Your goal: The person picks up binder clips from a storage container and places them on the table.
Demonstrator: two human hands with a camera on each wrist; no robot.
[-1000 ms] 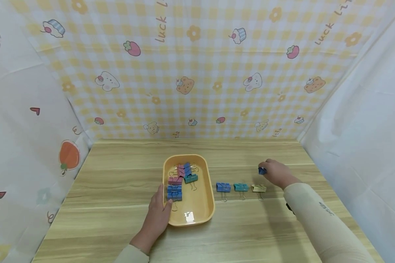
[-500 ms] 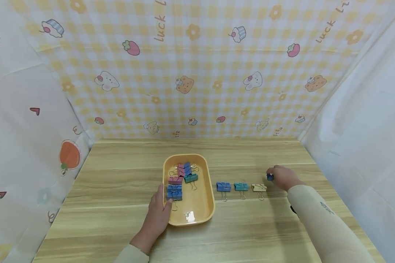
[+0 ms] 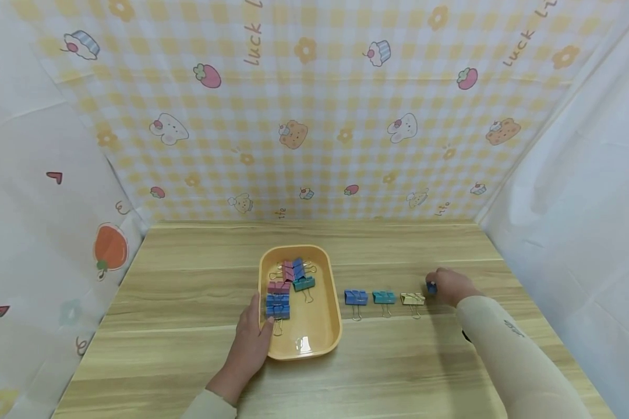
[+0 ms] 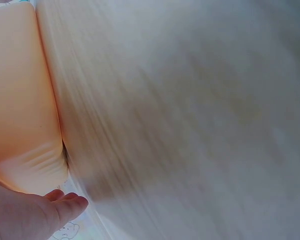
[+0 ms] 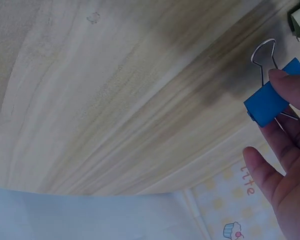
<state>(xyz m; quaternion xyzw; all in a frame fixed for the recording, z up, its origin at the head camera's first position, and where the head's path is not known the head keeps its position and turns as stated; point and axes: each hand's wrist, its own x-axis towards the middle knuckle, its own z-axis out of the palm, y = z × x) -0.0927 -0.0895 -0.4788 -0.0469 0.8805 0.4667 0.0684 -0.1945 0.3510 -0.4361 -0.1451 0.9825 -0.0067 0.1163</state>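
My right hand (image 3: 451, 286) pinches a blue binder clip (image 5: 266, 103) between thumb and fingers, just right of a row on the table. In the right wrist view one wire handle of that clip sticks up beside the thumb. The row holds a blue binder clip (image 3: 356, 298), a teal binder clip (image 3: 384, 298) and a yellow binder clip (image 3: 413, 299), handles towards me. At the left side of a yellow tray (image 3: 314, 331), my left hand (image 3: 248, 343) holds the rim, thumb over the edge and fingers along the outer wall.
Inside the tray lie several more clips, among them a pink binder clip (image 3: 279, 288) and a teal binder clip (image 3: 304, 283). The wooden table (image 3: 199, 279) meets a checked cloth (image 3: 325, 169) at the back. White cloths hang at both sides.
My right hand has moved right and a little towards me with the blue binder clip, from behind the yellow clip to beside it. The left hand and tray have stayed put.
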